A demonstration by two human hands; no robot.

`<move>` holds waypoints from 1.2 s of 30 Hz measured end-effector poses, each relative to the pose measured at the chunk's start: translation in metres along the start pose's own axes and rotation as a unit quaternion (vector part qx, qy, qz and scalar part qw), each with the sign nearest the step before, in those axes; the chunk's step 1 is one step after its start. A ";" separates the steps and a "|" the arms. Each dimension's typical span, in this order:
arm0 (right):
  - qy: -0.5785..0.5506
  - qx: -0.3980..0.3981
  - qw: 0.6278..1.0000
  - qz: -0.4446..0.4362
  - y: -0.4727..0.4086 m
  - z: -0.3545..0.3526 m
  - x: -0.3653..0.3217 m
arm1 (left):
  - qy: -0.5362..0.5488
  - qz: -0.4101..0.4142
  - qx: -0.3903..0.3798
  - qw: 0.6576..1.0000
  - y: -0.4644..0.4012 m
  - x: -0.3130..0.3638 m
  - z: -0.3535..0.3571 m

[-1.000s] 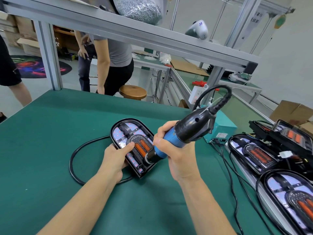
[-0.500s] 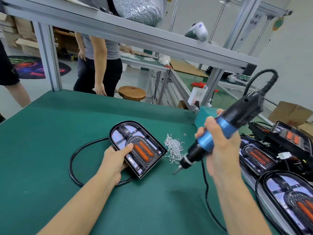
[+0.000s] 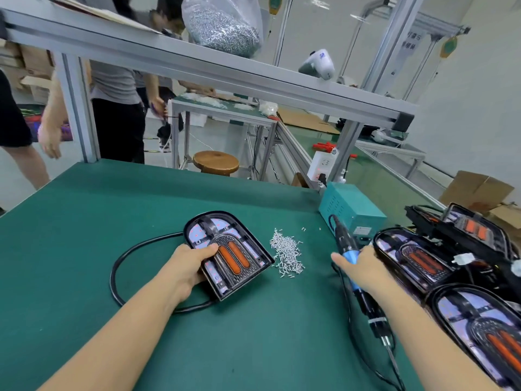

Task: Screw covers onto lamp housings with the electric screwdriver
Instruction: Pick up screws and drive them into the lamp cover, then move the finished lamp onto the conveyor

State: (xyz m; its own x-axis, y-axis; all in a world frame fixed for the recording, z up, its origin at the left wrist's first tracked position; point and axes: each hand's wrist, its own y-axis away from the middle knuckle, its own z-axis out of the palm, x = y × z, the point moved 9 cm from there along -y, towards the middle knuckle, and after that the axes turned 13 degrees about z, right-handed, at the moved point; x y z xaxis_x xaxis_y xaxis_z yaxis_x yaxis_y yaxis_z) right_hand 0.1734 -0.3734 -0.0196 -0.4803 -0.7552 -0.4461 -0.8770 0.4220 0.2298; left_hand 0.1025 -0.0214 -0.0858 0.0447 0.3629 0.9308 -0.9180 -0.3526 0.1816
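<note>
A black lamp housing [image 3: 234,258] with two orange strips lies on the green table [image 3: 84,227]. My left hand [image 3: 187,268] grips its left edge, thumb on top of the cover. Its black cable [image 3: 121,266] loops round to the left. The electric screwdriver [image 3: 345,244] lies flat on the table at the right, bit end toward me. My right hand [image 3: 363,268] lies over its blue grip and holds it, thumb sticking out to the left. A heap of small silver screws [image 3: 286,253] sits between the housing and the screwdriver.
Several more lamp housings [image 3: 417,258] crowd the right edge of the table. A teal power box [image 3: 352,204] stands behind the screwdriver, its cord trailing toward me. An aluminium frame with a bag of screws [image 3: 222,26] spans overhead. People stand beyond the table's far left.
My right hand has carried the screwdriver off the housing, away to the right, and lowered it flat onto the table. My left hand has kept its hold on the housing.
</note>
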 end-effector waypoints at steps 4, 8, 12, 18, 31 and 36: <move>0.141 0.039 0.989 0.028 -0.016 0.013 0.005 | -0.029 0.007 0.001 1.000 -0.003 0.003 0.001; 0.230 0.074 0.970 0.028 -0.022 0.015 0.001 | -0.107 0.020 0.015 0.994 -0.008 0.009 -0.005; 0.322 0.103 0.941 -0.013 -0.017 0.003 -0.031 | -0.289 0.050 0.039 0.955 -0.012 0.024 -0.022; 0.262 0.092 0.944 -0.176 0.030 0.016 -0.113 | -0.544 0.090 0.056 0.833 -0.004 0.050 -0.039; -0.135 -0.338 0.927 -0.087 0.088 0.145 -0.136 | -0.640 0.144 0.170 0.736 0.015 0.073 -0.113; -0.163 -0.318 0.930 -0.080 0.090 0.143 -0.135 | -0.216 0.098 0.146 0.960 0.016 0.046 -0.091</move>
State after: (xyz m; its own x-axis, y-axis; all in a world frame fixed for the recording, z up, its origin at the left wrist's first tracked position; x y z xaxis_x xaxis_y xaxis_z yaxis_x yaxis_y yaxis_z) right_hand 0.1609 -0.1618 -0.0627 -0.4041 -0.5460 -0.7339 -0.8179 -0.1435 0.5572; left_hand 0.0538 0.0677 -0.0685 0.0992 -0.1046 0.9896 -0.7785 -0.6276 0.0117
